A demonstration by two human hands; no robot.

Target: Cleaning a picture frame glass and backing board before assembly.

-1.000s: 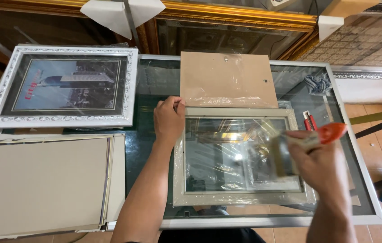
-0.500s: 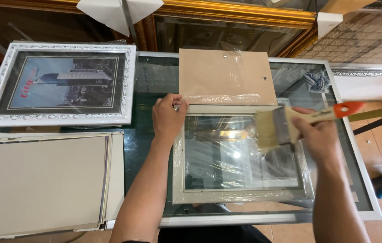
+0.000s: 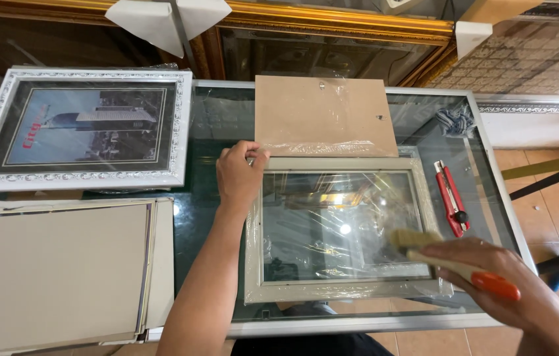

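Two hands of mine are on the pale picture frame (image 3: pixel 342 229) that lies flat on the glass-topped desk (image 3: pixel 217 132), near the desk's near edge and a little right of its middle. It is a rectangular frame with a whitish, slightly mottled moulding, wrapped in clear film that crinkles along its borders and throws streaks of glare; its glass pane reflects a few bright spots and shows dark shapes through it. My left hand (image 3: pixel 240 177) rests palm down on the frame's far left corner, fingers curled over the edge and pressing there. My right hand (image 3: pixel 513 287), at the near right corner, is closed around a flat paintbrush (image 3: pixel 454 264) with a light wooden handle and an orange end; its pale bristles (image 3: pixel 414 238) lie over the right side of the pane, though I cannot tell whether they touch it. Just beyond the frame, touching its far edge, lies a brown backing board (image 3: pixel 324 113) with film bunched along its near side. To the right of the frame, close beside it, a red utility knife (image 3: pixel 451 196) lies on the glass, and farther off at the far right corner sits a small bundle of blue-and-white cord (image 3: pixel 456 120). On the left, a white ornate frame holding a picture of tall buildings (image 3: pixel 85 125) lies partly over the desk's far left end, and nearer to me a large cream board (image 3: pixel 55 270) overlaps the desk's left side.
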